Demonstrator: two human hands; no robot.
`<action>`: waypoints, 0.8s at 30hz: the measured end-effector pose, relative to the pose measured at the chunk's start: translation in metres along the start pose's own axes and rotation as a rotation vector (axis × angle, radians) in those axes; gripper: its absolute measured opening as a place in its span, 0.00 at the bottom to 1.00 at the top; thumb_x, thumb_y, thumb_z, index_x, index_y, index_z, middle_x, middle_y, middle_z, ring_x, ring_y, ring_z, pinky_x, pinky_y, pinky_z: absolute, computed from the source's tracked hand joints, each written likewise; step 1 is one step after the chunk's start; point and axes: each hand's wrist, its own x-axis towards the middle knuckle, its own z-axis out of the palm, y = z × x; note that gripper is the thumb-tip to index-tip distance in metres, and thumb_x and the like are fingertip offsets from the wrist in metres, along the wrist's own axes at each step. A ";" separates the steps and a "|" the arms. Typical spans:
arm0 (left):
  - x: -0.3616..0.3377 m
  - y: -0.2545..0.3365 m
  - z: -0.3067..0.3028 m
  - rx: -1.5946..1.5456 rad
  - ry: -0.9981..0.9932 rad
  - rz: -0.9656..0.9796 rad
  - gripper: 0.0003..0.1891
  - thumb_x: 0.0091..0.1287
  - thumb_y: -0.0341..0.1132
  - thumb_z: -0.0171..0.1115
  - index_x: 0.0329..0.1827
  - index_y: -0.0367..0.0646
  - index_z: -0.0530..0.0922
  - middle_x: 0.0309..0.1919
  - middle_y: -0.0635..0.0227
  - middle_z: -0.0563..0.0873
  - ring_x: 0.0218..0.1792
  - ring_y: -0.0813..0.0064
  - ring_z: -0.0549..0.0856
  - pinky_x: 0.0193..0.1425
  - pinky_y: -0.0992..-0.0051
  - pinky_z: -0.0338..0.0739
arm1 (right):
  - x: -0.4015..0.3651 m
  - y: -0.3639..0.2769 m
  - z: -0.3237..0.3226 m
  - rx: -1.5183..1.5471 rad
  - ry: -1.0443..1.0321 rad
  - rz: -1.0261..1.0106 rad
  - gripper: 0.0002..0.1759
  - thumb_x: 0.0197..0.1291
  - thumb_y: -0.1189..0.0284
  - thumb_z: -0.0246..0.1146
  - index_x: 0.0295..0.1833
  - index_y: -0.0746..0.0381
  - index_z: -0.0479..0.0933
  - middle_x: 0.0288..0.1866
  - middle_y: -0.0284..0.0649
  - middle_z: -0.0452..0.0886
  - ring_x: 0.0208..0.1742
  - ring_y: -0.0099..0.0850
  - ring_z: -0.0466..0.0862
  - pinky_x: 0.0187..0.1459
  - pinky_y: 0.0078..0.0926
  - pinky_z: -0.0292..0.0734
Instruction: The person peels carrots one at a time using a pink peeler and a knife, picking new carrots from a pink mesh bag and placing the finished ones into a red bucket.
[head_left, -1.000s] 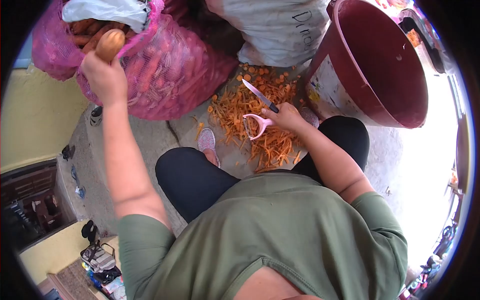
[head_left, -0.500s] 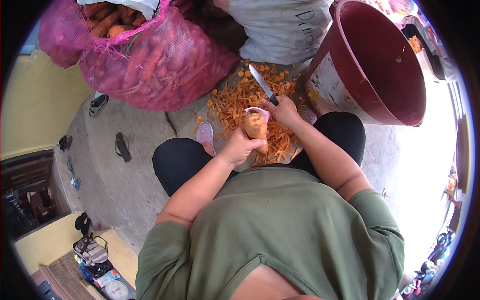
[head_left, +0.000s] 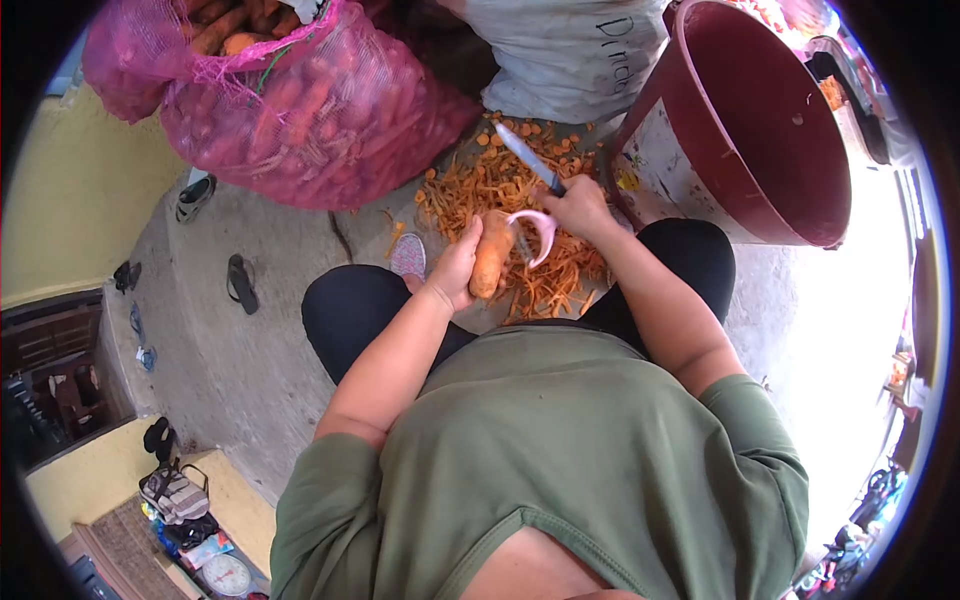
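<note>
My left hand (head_left: 457, 268) is wrapped round a thick orange carrot (head_left: 490, 258), which tilts a little over my lap. In my right hand (head_left: 582, 209) are two tools at once. A knife (head_left: 527, 155) with a dark handle points its blade up and to the left, away from my body. A pink peeler (head_left: 546, 236) curves down from the same hand, just right of the carrot and seemingly a little apart from it. Orange peelings (head_left: 470, 205) and cut carrot ends lie heaped on the floor below both hands.
A pink mesh sack (head_left: 300, 130) full of carrots stands at the upper left. Beside it is a white sack (head_left: 560, 60) with writing. A large dark red bucket (head_left: 690, 150) leans or stands at the right. Flip-flops (head_left: 241, 284) lie on the concrete floor (head_left: 220, 370).
The carrot has shifted left and turned, now showing a darker orange side. The peeler has moved off its top end to the right. My right hand has shifted slightly right with the knife.
</note>
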 end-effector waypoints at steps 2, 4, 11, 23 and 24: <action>0.002 -0.004 0.010 -0.049 0.097 0.031 0.20 0.64 0.49 0.48 0.53 0.47 0.63 0.35 0.67 0.74 0.30 0.76 0.77 0.33 0.74 0.76 | -0.016 -0.007 0.017 0.038 0.058 -0.148 0.24 0.44 0.51 0.62 0.25 0.65 0.78 0.22 0.49 0.78 0.30 0.39 0.81 0.34 0.34 0.73; 0.008 -0.010 0.009 -0.017 0.136 0.112 0.19 0.64 0.49 0.47 0.52 0.48 0.63 0.37 0.69 0.73 0.35 0.77 0.76 0.39 0.73 0.75 | -0.023 -0.014 0.016 0.009 0.035 -0.075 0.24 0.44 0.51 0.62 0.25 0.65 0.78 0.24 0.50 0.78 0.30 0.42 0.80 0.35 0.35 0.73; 0.010 0.004 -0.008 0.166 0.369 0.408 0.19 0.57 0.46 0.59 0.46 0.51 0.65 0.41 0.70 0.71 0.39 0.75 0.73 0.42 0.73 0.73 | 0.021 0.025 0.024 0.206 -0.103 0.204 0.27 0.44 0.51 0.61 0.26 0.70 0.77 0.25 0.47 0.78 0.29 0.33 0.80 0.32 0.31 0.72; -0.001 0.007 -0.001 -0.132 -0.005 0.129 0.14 0.60 0.36 0.54 0.47 0.42 0.68 0.42 0.61 0.76 0.38 0.68 0.79 0.40 0.69 0.76 | 0.022 0.023 0.030 -0.026 -0.036 0.018 0.27 0.43 0.53 0.62 0.27 0.72 0.76 0.26 0.54 0.78 0.34 0.42 0.80 0.37 0.35 0.73; 0.001 0.007 0.000 -0.197 0.035 0.086 0.13 0.61 0.36 0.52 0.47 0.42 0.69 0.41 0.61 0.76 0.38 0.69 0.79 0.40 0.68 0.76 | 0.015 0.014 0.026 -0.048 -0.052 0.006 0.26 0.43 0.53 0.62 0.27 0.71 0.76 0.25 0.53 0.78 0.34 0.42 0.80 0.37 0.35 0.73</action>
